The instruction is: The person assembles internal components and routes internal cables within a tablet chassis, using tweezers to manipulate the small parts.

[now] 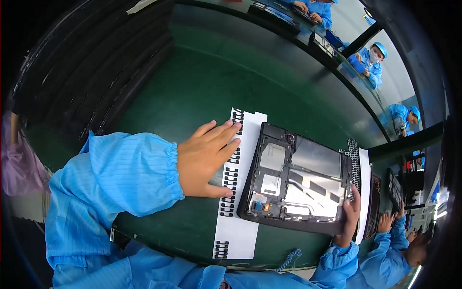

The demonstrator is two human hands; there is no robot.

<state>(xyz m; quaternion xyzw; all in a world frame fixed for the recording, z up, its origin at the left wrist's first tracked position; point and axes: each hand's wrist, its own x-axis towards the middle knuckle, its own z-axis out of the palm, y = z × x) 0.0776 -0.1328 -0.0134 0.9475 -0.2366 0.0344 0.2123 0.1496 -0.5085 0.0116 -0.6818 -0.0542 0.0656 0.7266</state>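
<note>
From where I stood: black device frame [296, 180], flat and roughly rectangular with rounded corners, sat a little askew on the green tabletop [202, 86], its left side overlapping a white sheet [240, 238]. Right hand [350, 216] was clamped on the frame's right edge near the lower corner, thumb and a finger in sight; the rest of its grip was hidden. Left hand [204, 159] was spread wide, palm down, fingers and thumb fanned apart, nothing in its grasp. Its tips reached the left part of the sheet, over the row of black pieces [230, 180]; couldn't tell whether they pressed or hovered. The two hands were well apart, the frame lying mostly between them.

Frame's inside faced up: shiny silver plates [320, 156] with mirror-like glare, thin dark cabling across, matte black rim, small orange part [266, 207] near the lower left. The black pieces were small, looped, in clusters. Just beside the frame's right side, a second strip of black pieces [354, 159] bordered a white strip [364, 192].

Sleeves [125, 173] were thin blue cloth, finely striped, gathered at the cuff. Coiled blue cord [291, 258] lay near the table's front edge. Farther right, a co-worker's hands [386, 221] were at a dark panel [394, 188].
</note>
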